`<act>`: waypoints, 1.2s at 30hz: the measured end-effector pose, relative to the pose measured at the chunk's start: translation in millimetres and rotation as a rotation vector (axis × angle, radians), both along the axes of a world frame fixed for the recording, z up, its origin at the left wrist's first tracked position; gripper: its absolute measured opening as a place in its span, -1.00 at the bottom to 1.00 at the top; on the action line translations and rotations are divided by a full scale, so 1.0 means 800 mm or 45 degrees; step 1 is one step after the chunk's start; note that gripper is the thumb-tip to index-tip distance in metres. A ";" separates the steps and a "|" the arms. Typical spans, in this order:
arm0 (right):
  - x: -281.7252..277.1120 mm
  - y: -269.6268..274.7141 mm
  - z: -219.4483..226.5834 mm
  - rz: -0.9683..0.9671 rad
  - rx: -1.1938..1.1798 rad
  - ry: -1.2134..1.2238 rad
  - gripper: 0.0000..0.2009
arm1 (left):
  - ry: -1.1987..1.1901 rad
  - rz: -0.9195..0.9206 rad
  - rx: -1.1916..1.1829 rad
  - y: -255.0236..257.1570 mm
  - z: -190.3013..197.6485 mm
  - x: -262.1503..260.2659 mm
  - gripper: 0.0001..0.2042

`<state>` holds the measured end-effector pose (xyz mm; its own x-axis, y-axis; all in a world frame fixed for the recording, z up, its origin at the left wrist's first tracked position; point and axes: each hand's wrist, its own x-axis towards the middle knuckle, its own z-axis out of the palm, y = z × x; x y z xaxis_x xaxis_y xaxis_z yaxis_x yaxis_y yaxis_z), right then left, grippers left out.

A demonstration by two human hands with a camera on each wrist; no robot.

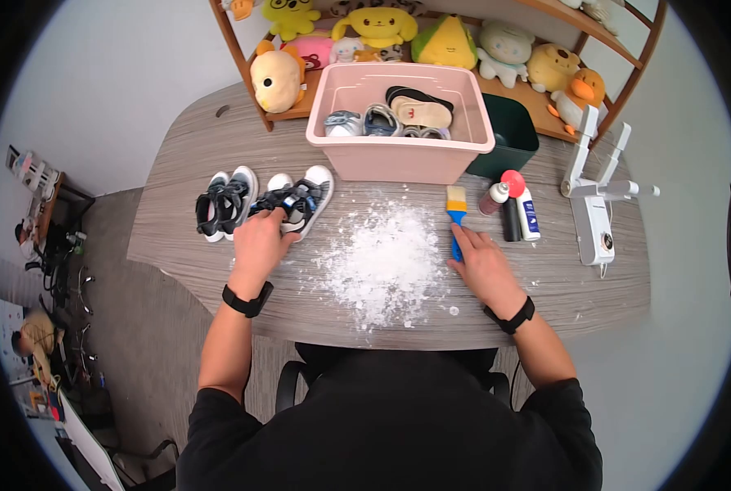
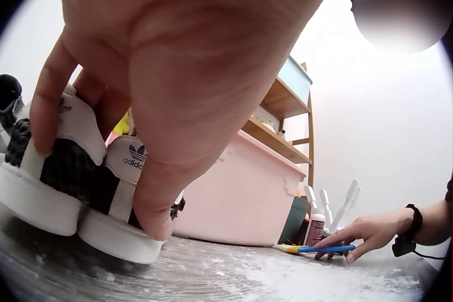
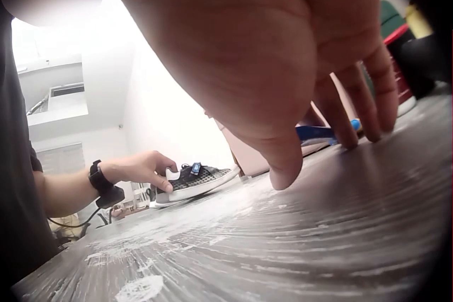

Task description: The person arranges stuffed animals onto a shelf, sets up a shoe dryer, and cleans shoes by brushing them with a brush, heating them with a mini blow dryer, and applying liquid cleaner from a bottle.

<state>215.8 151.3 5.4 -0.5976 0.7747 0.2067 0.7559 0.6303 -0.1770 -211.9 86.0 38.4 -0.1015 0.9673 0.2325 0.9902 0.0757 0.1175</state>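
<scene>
A pair of dark shoes with white toes and soles stands on the table, and my left hand grips it at the heels. The left wrist view shows the thumb against one white heel and fingers over the other shoe. Beside it stands a second dark pair. My right hand lies low on the table with thumb and fingers round the blue handle of a brush, whose pale bristles point away from me. White powder is scattered between the hands.
A pink bin holding several shoes stands at the back, with a dark green bin beside it. Bottles and a white device with upright arms are at the right. Plush toys line a wooden shelf behind.
</scene>
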 end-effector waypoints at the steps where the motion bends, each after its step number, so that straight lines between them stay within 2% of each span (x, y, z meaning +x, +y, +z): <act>1: -0.003 0.002 -0.001 -0.005 -0.010 -0.017 -0.28 | 0.003 0.020 0.029 0.001 -0.002 -0.001 -0.61; 4: -0.009 0.002 -0.004 0.024 0.036 -0.040 -0.29 | 0.014 0.061 0.033 0.003 -0.003 -0.002 -0.61; 6: -0.011 -0.001 -0.001 -0.116 0.044 -0.168 -0.29 | 0.070 0.063 0.037 0.005 -0.010 -0.006 -0.60; 10: -0.008 0.011 -0.015 -0.262 0.060 -0.221 -0.31 | 0.069 0.025 0.053 0.005 -0.011 -0.005 -0.60; 13: -0.011 0.015 -0.018 -0.139 0.146 -0.184 -0.36 | 0.045 0.084 0.005 0.005 -0.010 -0.005 -0.61; 16: -0.011 0.024 -0.030 -0.224 0.159 -0.255 -0.40 | 0.012 0.097 -0.005 0.006 -0.014 -0.007 -0.60; 20: -0.009 0.028 -0.032 -0.189 0.191 -0.240 -0.40 | 0.059 0.042 0.000 -0.006 -0.007 0.000 -0.60; 24: -0.008 0.025 -0.029 -0.215 0.091 -0.223 -0.34 | 0.019 0.005 0.043 -0.019 -0.007 0.006 -0.61; 30: -0.006 0.032 -0.039 -0.207 0.221 -0.244 -0.40 | 0.062 0.031 0.089 0.011 0.000 -0.004 -0.62; 36: -0.002 0.027 -0.032 -0.204 0.172 -0.262 -0.32 | 0.139 0.050 0.100 0.046 -0.020 -0.016 -0.59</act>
<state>213.8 173.0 -20.0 -0.5100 0.8363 0.2012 0.8590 0.5075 0.0679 -225.0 123.0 22.4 -0.1093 0.9414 0.3190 0.9938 0.1097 0.0166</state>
